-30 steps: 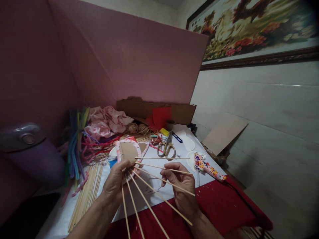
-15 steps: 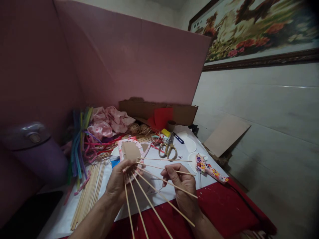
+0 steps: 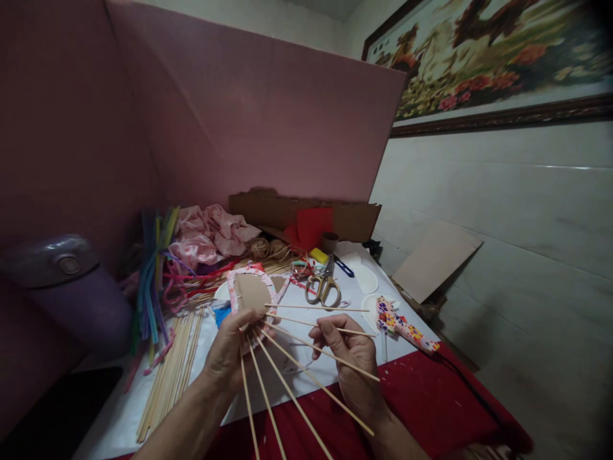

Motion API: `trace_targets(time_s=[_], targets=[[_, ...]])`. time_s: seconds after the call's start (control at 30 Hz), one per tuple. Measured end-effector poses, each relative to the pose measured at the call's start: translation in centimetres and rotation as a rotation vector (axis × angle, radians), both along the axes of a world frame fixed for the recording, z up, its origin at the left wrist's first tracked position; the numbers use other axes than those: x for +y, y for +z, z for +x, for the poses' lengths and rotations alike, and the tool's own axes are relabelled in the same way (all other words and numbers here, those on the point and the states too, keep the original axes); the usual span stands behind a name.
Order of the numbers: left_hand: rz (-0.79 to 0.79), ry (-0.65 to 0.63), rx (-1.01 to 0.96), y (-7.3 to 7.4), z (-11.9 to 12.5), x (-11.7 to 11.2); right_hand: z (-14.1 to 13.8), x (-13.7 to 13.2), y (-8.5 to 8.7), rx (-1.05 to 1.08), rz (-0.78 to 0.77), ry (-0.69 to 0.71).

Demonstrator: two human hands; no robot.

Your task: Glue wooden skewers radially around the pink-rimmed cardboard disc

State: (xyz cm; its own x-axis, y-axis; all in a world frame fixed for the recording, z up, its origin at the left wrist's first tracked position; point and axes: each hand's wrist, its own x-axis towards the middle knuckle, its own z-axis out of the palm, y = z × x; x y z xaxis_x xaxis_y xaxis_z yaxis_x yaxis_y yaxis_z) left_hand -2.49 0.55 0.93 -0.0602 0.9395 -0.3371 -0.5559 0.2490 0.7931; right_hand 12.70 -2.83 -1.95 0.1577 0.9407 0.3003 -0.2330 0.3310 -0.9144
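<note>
My left hand [image 3: 228, 351] grips the lower edge of a round cardboard disc [image 3: 251, 292] with a pink patterned rim, holding it upright above the table. Several thin wooden sticks [image 3: 292, 396] fan out from the disc towards me and to the right. My right hand [image 3: 348, 354] is closed in a pinch on one of these sticks [image 3: 330, 328], which points right.
On the white sheet [image 3: 287, 377] lie a bundle of loose sticks [image 3: 172, 367], gold scissors [image 3: 323, 289], a flower-patterned glue gun [image 3: 402, 326], pipe cleaners [image 3: 151, 281], pink cloth [image 3: 205, 236], twine balls [image 3: 265, 248] and a cardboard box [image 3: 345, 217]. A purple container [image 3: 71, 287] stands left.
The view shifted slightly; my hands, the disc and the sticks stay almost as they were.
</note>
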Motion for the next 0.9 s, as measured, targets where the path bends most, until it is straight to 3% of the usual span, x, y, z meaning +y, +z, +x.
trace_targets(time_s=[0.9], targets=[[-0.041,-0.008,0.040,0.61,0.16,-0.28,-0.13,-0.03,0.33,0.041,-0.016,0.007]])
